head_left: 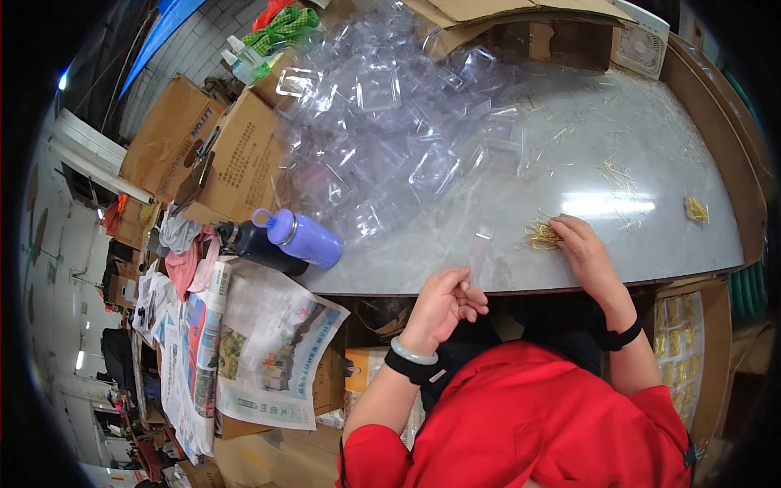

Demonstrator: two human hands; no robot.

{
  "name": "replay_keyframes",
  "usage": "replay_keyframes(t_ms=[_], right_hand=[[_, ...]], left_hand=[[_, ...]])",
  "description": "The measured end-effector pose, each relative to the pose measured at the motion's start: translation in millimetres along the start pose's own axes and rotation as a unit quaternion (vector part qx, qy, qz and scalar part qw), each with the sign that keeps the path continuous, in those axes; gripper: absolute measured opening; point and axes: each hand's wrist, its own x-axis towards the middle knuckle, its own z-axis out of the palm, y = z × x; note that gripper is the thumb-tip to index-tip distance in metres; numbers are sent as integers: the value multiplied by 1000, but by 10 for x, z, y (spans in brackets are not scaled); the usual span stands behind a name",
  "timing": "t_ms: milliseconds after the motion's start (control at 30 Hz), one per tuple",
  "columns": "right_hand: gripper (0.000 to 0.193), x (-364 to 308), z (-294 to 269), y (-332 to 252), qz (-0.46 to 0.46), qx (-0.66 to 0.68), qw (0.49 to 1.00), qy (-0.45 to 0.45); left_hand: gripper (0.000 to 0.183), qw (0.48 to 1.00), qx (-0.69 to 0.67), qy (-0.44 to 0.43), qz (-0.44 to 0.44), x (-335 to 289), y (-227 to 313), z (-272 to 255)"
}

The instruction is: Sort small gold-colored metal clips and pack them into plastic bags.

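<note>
My left hand (443, 307) is at the table's front edge with its fingers curled. Its thumb and forefinger pinch the lower end of a clear plastic strip (481, 248), which points away over the table. To the right, my right hand (587, 254) reaches over the tabletop, its fingertips closed at the edge of a small heap of thin gold-coloured wire pieces (539, 236). How many pieces the fingers grip is hidden. Another gold bundle (695, 209) lies farther right, and loose gold pieces (618, 175) are scattered beyond my right hand.
A large heap of clear plastic boxes (382, 122) covers the table's far left. A purple bottle (305, 237) and a black bottle (264, 248) lie at the left edge, by newspapers (281, 342). Cardboard walls (716, 114) border the right. A white fan (641, 45) stands at the back.
</note>
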Motion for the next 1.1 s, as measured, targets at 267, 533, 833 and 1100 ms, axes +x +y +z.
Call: replay_keyframes(t_ms=[267, 533, 833, 1100], right_hand=[[39, 9, -29, -11, -16, -9, 1000, -18], [40, -16, -2, -80, -29, -9, 998, -49], [47, -28, 43, -315, -15, 8, 998, -55], [46, -241, 173, -547, -87, 15, 990, -110]], left_hand=[[20, 962, 266, -12, 62, -347, -666, -151], [54, 995, 50, 4, -91, 36, -831, 86], [63, 988, -69, -62, -124, -44, -535, 268], [58, 981, -120, -123, -88, -30, -650, 129]])
